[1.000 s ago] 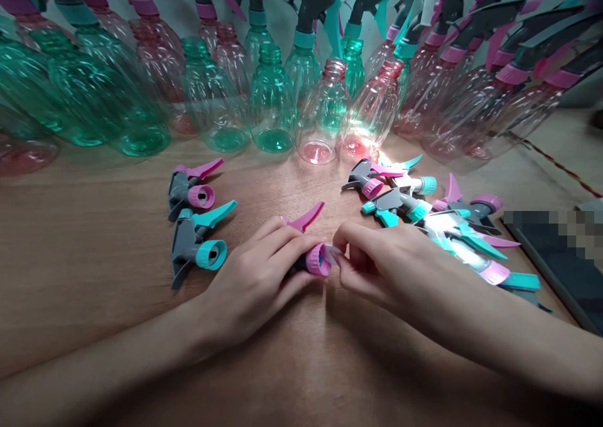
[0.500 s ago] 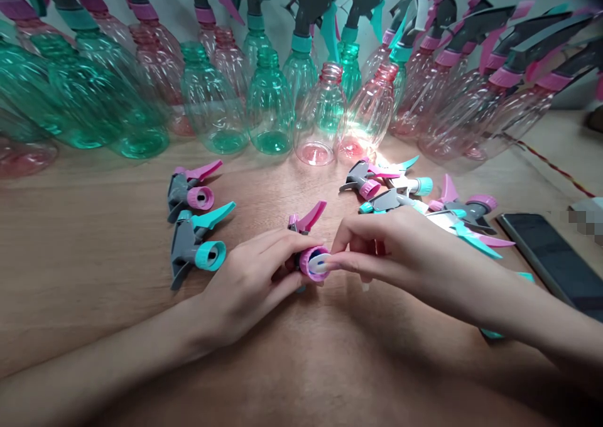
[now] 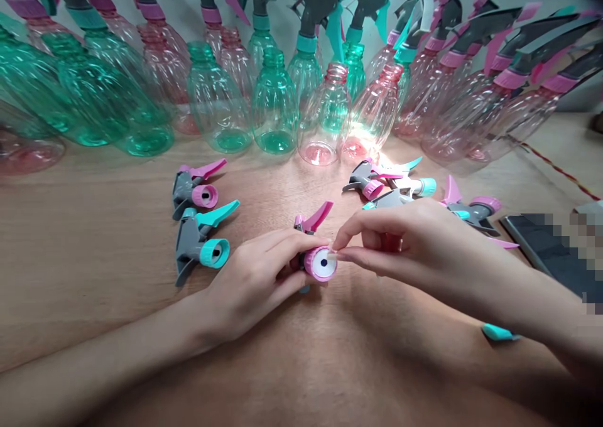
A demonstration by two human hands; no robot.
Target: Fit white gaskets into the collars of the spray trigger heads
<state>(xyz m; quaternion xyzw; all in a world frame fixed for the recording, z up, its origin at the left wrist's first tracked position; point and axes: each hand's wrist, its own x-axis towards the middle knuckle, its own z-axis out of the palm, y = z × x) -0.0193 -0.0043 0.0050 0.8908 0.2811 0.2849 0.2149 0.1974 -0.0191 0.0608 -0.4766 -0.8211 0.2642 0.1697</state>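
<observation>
A grey-and-pink spray head (image 3: 315,216) is gripped between the fingers and thumb of my left hand (image 3: 257,270), its pink collar open side facing me. A white washer (image 3: 320,269) with a dark centre hole lies across the mouth of that collar. My right hand (image 3: 396,242) is closed in a pinch at the washer's upper right edge. Left of my left hand lie a spray head with a turquoise collar (image 3: 214,253) and one with a pink collar (image 3: 203,195). The underside of the held spray head is mostly hidden.
Several spray heads (image 3: 370,188) are heaped beyond my right hand, partly covered by it. Green bottles (image 3: 276,103) and pink bottles (image 3: 325,116) stand along the wall, some topped with spray heads. A phone (image 3: 537,245) and a turquoise piece (image 3: 499,333) lie at the right.
The white washer, tilted in the collar before, now lies flat across it with its centre hole showing. My right fingertips have shifted slightly up to its edge. My left hand keeps its hold.
</observation>
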